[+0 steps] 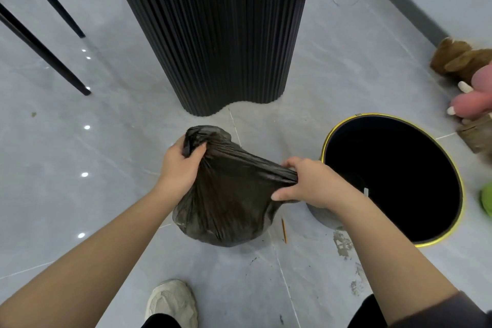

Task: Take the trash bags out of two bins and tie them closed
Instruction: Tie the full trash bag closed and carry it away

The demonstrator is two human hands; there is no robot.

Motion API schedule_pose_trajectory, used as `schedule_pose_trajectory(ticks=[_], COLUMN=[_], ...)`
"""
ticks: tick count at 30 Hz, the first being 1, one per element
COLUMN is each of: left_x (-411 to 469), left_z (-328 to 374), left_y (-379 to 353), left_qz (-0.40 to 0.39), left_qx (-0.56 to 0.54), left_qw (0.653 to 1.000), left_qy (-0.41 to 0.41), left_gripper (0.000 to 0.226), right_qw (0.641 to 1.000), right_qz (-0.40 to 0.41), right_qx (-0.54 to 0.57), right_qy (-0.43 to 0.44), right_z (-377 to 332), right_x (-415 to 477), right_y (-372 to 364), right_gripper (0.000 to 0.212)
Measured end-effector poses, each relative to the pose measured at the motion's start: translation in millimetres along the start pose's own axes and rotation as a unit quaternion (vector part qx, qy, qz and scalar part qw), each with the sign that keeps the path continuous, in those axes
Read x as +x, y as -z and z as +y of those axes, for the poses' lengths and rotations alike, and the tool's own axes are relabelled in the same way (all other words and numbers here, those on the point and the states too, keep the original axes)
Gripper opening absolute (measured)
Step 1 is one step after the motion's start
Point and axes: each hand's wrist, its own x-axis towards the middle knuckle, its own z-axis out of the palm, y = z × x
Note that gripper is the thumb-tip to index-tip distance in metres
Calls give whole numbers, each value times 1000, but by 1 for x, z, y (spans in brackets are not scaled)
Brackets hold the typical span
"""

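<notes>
From the head view, I look down at the black trash bag [229, 205], which is out of the bin [383, 115] and sits on the grey tile floor [80, 194] just left of it, in front of a fluted black column [213, 34]. My left hand [181, 165] is curled round one gathered bunch of the bag's mouth at its far left. My right hand [311, 184] pinches the opposite edge and draws it taut to the right, toward the bin's rim. The bin beside it shows only a dark inside; I cannot tell whether anything is left in it.

I judge the lifting-out done for this bag and the tying in hand: the mouth is split into two tails, not yet crossed. The next move calls for bringing the two tails together over the middle, crossing one under the other and pulling firmly without tearing the thin film. A second bin is not in view, so that half of the job looks undone. My pale shoe [173, 301] stands near the bag, and a thin yellow stick [284, 230] lies beside it.
</notes>
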Motion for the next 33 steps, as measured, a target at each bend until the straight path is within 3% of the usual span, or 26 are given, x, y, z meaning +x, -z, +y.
schedule_pose_trajectory(ticks=[3,5,6,8,10,13,16,19,21,24,27,29,31,33], left_x=[-1,-5,-6,-8,-9,-11,-12,-10,-8,-5,-4,-4,-4,0], left_z=[2,1,2,6,9,6,6,11,12,15,16,18,20,19], left_y=[3,4,6,12,13,8,4,4,7,14,20,21,21,21], left_qz=[-6,-59,-97,-188,-263,-290,-285,-258,-239,-209,-220,-230,-234,-246], left_qx=[12,32,44,87,171,268,242,271,308,407,493,509,475,395], left_qw=[1000,998,994,977,948,915,922,919,910,873,819,802,825,870], left_qy=[-7,-19,-29,-42,-50,-88,-103,-125,-140,-171,-196,-212,-195,-163], left_gripper=[20,9,5,21,40,31,33,41,36,14,22,5,21,27], right_qw=[994,993,995,989,954,918,932,977,990,993,994,989,990,972], right_qz=[21,66,82,98,90,86,111,94,77,67,53,66,109,134], right_qx=[-105,-96,-55,112,285,388,342,193,114,55,-56,-113,-19,158], right_qy=[-21,2,17,24,9,-13,-39,-3,40,82,71,64,87,112], right_z=[-2,-4,-5,-9,-14,-18,-18,-13,-13,-10,-6,-3,1,1], right_x=[-4,-5,-5,-6,-6,-7,-7,-12,-12,-10,-11,-10,-7,-6], right_y=[6,6,5,4,1,3,2,2,4,6,9,11,10,7], right_gripper=[24,29,32,29,22,29,30,44,30,26,9,23,29,21])
